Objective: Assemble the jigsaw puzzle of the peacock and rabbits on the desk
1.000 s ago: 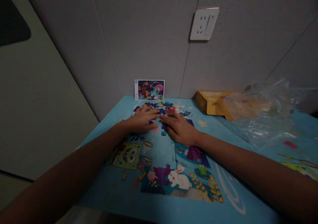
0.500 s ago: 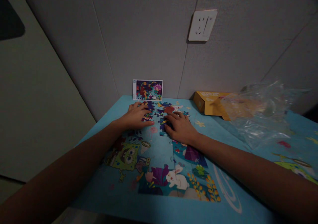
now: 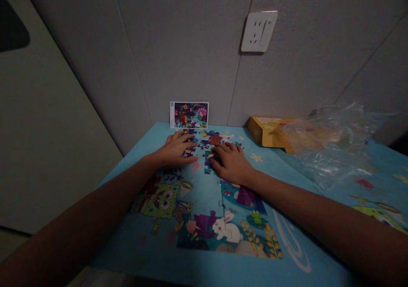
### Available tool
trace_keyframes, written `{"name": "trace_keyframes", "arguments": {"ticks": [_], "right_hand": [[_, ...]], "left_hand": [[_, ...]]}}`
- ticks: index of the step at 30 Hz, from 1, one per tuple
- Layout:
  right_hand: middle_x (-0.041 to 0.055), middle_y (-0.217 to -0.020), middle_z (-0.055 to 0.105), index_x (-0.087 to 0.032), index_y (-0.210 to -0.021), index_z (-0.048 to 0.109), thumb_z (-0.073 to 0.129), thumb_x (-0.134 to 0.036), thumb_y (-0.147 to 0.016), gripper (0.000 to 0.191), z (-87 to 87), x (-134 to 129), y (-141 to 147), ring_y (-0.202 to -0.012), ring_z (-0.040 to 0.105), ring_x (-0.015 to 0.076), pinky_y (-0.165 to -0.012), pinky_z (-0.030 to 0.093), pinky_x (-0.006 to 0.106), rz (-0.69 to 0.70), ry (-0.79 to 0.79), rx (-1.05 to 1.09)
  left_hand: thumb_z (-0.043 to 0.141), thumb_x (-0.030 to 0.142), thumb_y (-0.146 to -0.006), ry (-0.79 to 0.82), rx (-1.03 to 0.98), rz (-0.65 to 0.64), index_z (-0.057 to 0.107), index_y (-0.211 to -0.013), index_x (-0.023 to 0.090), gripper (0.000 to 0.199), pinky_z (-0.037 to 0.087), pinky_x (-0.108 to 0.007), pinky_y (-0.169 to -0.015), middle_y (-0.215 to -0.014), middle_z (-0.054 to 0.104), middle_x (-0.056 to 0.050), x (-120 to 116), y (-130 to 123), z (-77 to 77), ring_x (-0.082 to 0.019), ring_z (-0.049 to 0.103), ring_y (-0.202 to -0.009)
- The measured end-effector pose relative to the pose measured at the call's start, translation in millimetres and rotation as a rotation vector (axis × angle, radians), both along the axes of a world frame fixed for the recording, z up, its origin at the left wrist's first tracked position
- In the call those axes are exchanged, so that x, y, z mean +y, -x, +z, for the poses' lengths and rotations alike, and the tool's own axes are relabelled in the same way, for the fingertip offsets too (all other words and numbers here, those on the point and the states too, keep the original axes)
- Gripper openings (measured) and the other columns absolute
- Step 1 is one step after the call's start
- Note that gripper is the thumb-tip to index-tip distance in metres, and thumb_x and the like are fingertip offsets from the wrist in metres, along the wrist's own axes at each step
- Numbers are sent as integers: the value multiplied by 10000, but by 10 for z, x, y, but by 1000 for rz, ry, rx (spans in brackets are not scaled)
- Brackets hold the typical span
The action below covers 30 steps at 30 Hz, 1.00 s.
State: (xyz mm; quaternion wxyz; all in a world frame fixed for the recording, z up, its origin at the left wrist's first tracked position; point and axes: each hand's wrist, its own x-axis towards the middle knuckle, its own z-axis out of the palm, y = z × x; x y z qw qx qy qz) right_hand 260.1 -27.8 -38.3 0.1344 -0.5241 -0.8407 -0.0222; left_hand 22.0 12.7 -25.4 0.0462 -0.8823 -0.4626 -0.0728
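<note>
Loose jigsaw pieces (image 3: pixel 204 143) lie in a cluster at the far end of the blue table (image 3: pixel 204 198). My left hand (image 3: pixel 177 150) rests over the left side of them, fingers spread, partly hiding several pieces. Opposite it, my right hand (image 3: pixel 233 161) lies palm down with fingers apart, touching a small joined group of dark jigsaw pieces (image 3: pixel 208 161). Nearer to me is a joined section of puzzle (image 3: pixel 228 232) with a white rabbit and yellow plants. It runs up the right side, partly under my right wrist. What lies under both palms is hidden.
A picture card (image 3: pixel 191 115) of the puzzle leans against the wall behind the pieces. To the right stand a yellow box (image 3: pixel 274 134) and a crumpled clear plastic bag (image 3: pixel 338 147) overlapping it. A wall socket (image 3: pixel 259 31) is above. The tablecloth carries printed cartoon figures.
The fingers of my left hand have spread a little wider over the pieces. My right hand has hardly moved.
</note>
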Motion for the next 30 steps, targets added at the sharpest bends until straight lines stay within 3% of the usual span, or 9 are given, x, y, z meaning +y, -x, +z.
{"name": "trace_keyframes", "arguments": {"ticks": [7,12,17,22,30], "right_hand": [[123,-1395,570,-143,-1309,585,448,-418,-933,485,2,4,-15,-1293,435,370,-1051,308,547,38,-9,22],[132,-1389,571,-143,-1306,587,448,-414,-940,476,12,-4,-13,-1293,435,365,-1050,304,538,46,-4,24],[134,-1356,592,-143,-1279,604,457,-405,-937,455,7,3,-9,-1279,446,354,-1050,308,523,49,-7,32],[126,-1337,604,-143,-1263,615,468,-394,-925,446,1,14,-5,-1248,471,347,-1037,324,513,50,-17,43],[126,-1305,621,-144,-1261,618,463,-393,-924,446,10,17,7,-1220,493,340,-1013,351,498,40,-8,46]], "left_hand": [[598,560,-860,15,-91,-67,711,-1192,260,462,287,-565,-1110,-1439,508,-102,32,28,1,-373,298,-1395],[607,510,-861,2,-170,-108,764,-1020,247,345,355,-517,-1057,-1243,608,-100,50,13,-14,-328,448,-1241],[588,420,-876,-86,-230,17,746,-862,190,280,429,-440,-973,-1011,683,-97,74,-113,-56,-278,564,-1049],[653,389,-810,-49,-317,198,759,-946,193,261,479,-398,-923,-933,736,-65,146,-150,-86,-259,645,-922],[635,465,-832,-3,-293,318,788,-986,234,317,491,-432,-879,-1037,727,-88,133,-154,-59,-322,622,-1017]]}}
